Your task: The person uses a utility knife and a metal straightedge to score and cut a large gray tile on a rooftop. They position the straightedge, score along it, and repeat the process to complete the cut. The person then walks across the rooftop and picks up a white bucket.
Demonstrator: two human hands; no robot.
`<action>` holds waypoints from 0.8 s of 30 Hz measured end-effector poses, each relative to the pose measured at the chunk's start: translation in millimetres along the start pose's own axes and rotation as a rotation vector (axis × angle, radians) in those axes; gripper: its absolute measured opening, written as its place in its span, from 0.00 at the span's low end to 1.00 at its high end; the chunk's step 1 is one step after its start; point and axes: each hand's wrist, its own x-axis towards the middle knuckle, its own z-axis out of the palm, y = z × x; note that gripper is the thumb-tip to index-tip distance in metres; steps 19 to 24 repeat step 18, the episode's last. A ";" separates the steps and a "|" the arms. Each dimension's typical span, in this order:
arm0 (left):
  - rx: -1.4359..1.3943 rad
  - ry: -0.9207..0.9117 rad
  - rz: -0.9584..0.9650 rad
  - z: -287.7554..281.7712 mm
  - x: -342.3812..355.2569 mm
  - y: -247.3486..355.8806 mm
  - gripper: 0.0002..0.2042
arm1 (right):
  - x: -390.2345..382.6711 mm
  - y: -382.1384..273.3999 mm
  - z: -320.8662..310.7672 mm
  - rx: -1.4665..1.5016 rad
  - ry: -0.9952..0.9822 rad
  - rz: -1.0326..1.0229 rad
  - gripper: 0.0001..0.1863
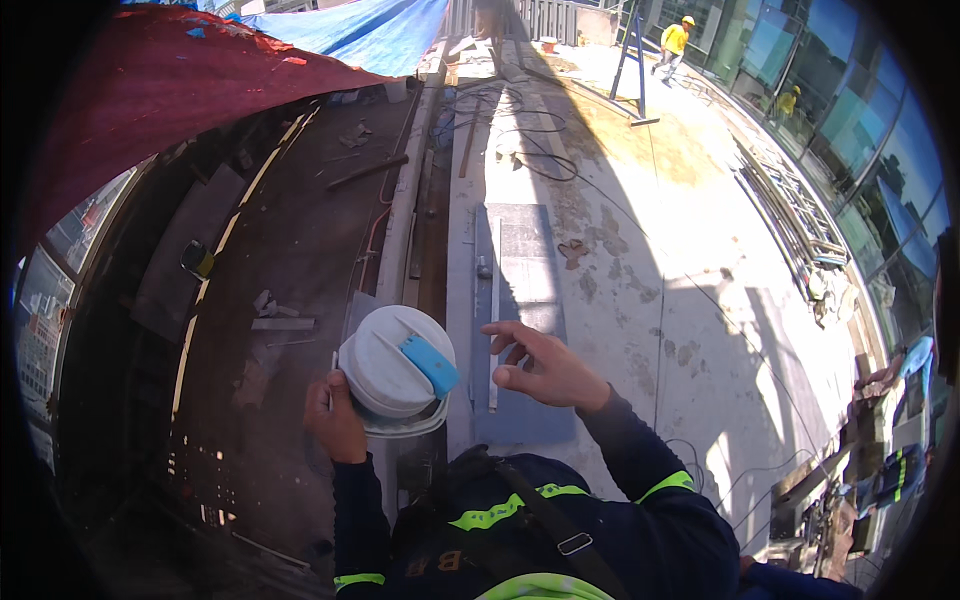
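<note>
My left hand (338,420) is closed on the side of a white round-lidded jug (385,365) with a blue piece on its lid, held in front of my body. The jug's lower part is mostly hidden beneath its lid. To the right of it, my right hand (545,368) hangs in the air, its fingers apart and slightly curled, with nothing in them. Below that hand lies a grey-blue sheet (540,420), and a long thin pale strip (496,270) lies along it. A small dark metal object (484,268) sits beside the strip.
A red tarp (160,90) covers the upper left. Loose cables (540,165) cross the concrete floor ahead. At the right, ladder-like metal frames (790,210) lie near a glass wall. A person (674,45) in yellow is far off; another person's arm (885,375) shows at right.
</note>
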 end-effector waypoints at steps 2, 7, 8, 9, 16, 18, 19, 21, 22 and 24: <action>0.123 -0.036 0.076 15.2 -5.5 -16.3 0.24 | 9.8 -38.0 18.2 -0.374 0.045 0.025 0.39; 0.090 -0.203 0.098 44.8 -20.0 -27.8 0.23 | 13.4 -14.0 40.9 -0.534 0.097 0.028 0.36; 0.068 -0.218 0.090 49.2 -20.8 -29.2 0.22 | 13.1 -10.7 39.1 -0.536 0.084 0.016 0.34; 0.067 -0.240 0.093 51.8 -20.1 -28.8 0.22 | 13.0 -9.4 33.1 -0.529 0.049 -0.035 0.32; -0.016 -0.557 0.151 42.5 -3.2 -16.5 0.19 | 7.6 -25.0 2.2 -0.777 -0.310 -0.364 0.29; 0.004 -0.617 0.148 45.8 -1.7 -8.3 0.18 | 4.9 -26.4 3.6 -0.948 -0.371 -0.422 0.30; 0.004 -0.617 0.148 45.8 -1.7 -8.3 0.18 | 4.9 -26.4 3.6 -0.948 -0.371 -0.422 0.30; 0.004 -0.617 0.148 45.8 -1.7 -8.3 0.18 | 4.9 -26.4 3.6 -0.948 -0.371 -0.422 0.30; 0.004 -0.617 0.148 45.8 -1.7 -8.3 0.18 | 4.9 -26.4 3.6 -0.948 -0.371 -0.422 0.30; 0.004 -0.617 0.148 45.8 -1.7 -8.3 0.18 | 4.9 -26.4 3.6 -0.948 -0.371 -0.422 0.30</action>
